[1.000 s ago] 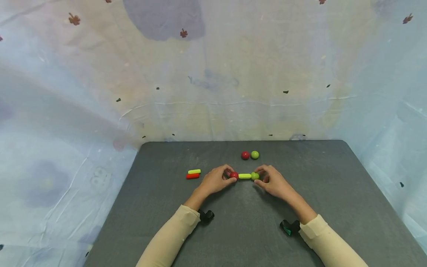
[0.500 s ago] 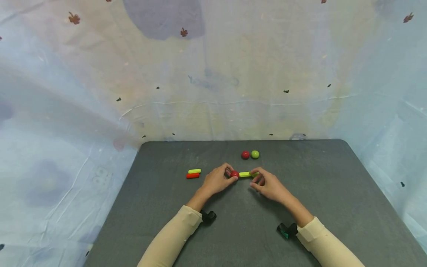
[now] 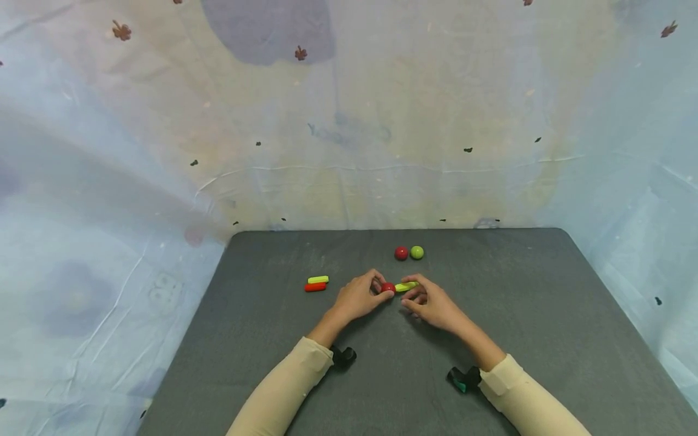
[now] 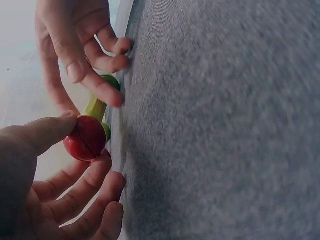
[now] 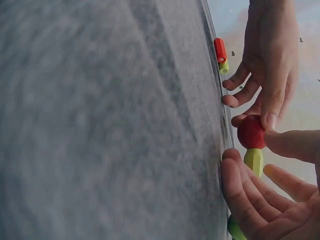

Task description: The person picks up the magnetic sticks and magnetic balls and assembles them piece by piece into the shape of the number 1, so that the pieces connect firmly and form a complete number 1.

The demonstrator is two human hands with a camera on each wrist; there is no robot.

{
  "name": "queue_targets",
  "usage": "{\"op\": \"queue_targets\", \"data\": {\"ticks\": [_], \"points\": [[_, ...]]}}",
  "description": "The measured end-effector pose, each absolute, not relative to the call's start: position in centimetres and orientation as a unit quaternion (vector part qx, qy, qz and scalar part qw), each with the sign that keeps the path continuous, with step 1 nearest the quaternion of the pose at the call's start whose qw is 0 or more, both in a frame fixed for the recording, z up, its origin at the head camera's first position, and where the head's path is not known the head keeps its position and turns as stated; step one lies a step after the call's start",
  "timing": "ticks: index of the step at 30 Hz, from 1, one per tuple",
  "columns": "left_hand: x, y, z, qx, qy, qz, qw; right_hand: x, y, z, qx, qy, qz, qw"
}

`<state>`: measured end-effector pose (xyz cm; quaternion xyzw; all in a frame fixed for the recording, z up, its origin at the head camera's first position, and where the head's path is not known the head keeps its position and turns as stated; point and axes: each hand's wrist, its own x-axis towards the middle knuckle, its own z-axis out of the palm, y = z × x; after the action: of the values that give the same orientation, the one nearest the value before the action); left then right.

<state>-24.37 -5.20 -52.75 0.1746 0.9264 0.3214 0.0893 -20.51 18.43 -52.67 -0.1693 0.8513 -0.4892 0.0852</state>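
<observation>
Three views, one grip
We face forward-down from above; beside it, close wrist views share the red ball [image 4: 85,139].

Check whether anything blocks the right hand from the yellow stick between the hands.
Nothing visible does: the right hand is at the yellow stick; the left hand holds the red ball at the stick's left end.
</observation>
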Motion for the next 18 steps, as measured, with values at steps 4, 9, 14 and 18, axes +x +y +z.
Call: {"op": "queue_targets", "data": {"ticks": [4,9,14,18], "points": [[-24.22,-4.94,-52.77,0.176,0.925,0.326,0.083,-20.72,18.53,-53.08,-0.180,0.831,-0.518,0.098],[-23.93,-4.70,-52.79,0.172,0.922,0.337,0.080,-20.78,18.37,-53.42,-0.182,0.806,-0.552,0.110],[-23.65,-4.56,-52.78,0.174,0.921,0.341,0.079,-20.67,18.04,-53.41,-0.168,0.794,-0.573,0.115],[-23.57,-4.43,-52.74,0.181,0.920,0.339,0.072,-20.70,18.09,-53.56,-0.161,0.788,-0.582,0.118]]}}
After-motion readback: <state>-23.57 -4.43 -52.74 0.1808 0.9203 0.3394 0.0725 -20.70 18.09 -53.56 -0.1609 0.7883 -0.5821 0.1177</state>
